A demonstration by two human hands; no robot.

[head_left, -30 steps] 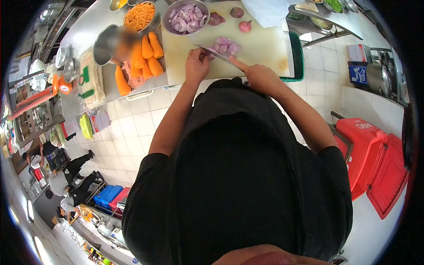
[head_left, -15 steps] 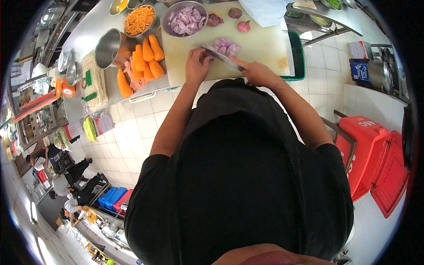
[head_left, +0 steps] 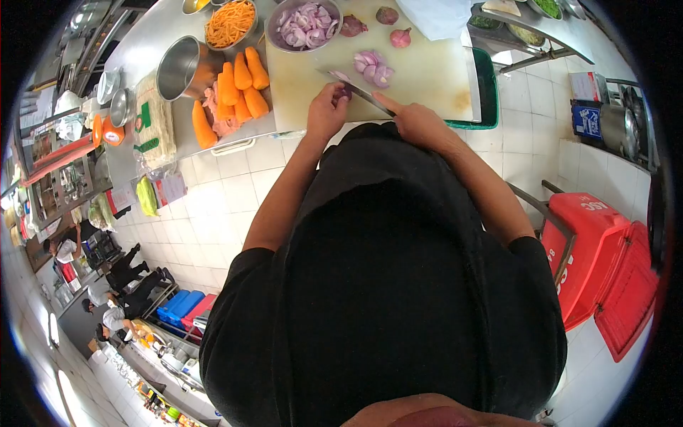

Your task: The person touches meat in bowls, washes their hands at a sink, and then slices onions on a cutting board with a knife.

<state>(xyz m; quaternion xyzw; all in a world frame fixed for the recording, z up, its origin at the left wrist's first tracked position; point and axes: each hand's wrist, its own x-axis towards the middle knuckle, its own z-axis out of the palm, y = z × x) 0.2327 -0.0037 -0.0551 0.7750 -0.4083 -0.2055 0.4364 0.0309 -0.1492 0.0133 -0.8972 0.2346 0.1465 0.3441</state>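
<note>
My right hand [head_left: 418, 122] is wrapped round the handle of a knife [head_left: 366, 96], its index finger stretched along the blade. The blade points to the upper left over a pale cutting board [head_left: 427, 89]. My left hand [head_left: 328, 110] holds a piece of red onion [head_left: 346, 93] against the board, at the blade's near side. Beyond the knife lies a small heap of sliced onion [head_left: 373, 67]. Three unsliced onions, one of them pinkish [head_left: 400, 38], rest at the board's far side. A metal bowl of onion slices [head_left: 307, 27] stands at its far left corner.
Left of the board are several peeled carrots [head_left: 229, 85], an empty metal pot [head_left: 179, 67], a bowl of shredded carrot [head_left: 230, 24] and packaged noodles [head_left: 153, 128]. A green bin [head_left: 486, 89] sits by the board's right edge, a red bin [head_left: 583, 235] farther right. People stand far left.
The view has shifted slightly, moving the table's contents a little to the right in the picture. The onion slices now lie farther from the blade. Both hands keep their hold.
</note>
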